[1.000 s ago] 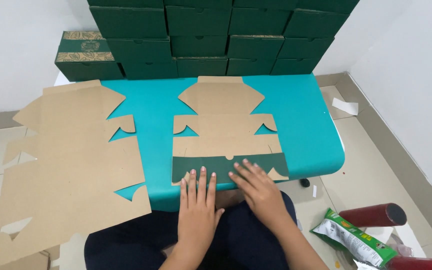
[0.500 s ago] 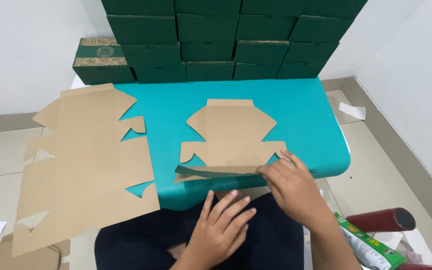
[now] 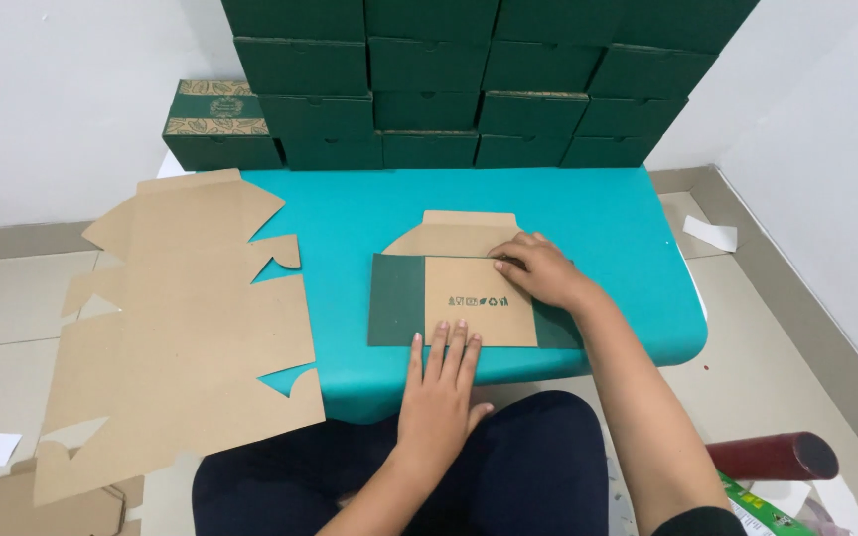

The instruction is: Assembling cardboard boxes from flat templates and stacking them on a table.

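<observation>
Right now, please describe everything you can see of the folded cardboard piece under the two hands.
The flat folded cardboard box blank lies on the teal table. Its middle is plain brown with small dark printed symbols; dark green panels show at both sides, and a brown flap sticks out behind. The left hand presses its near edge, and the right hand presses its far right part.

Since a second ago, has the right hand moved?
Yes. The right hand has gone from the near edge of the teal table up onto the folded cardboard, farther toward the stacked green boxes.
</observation>
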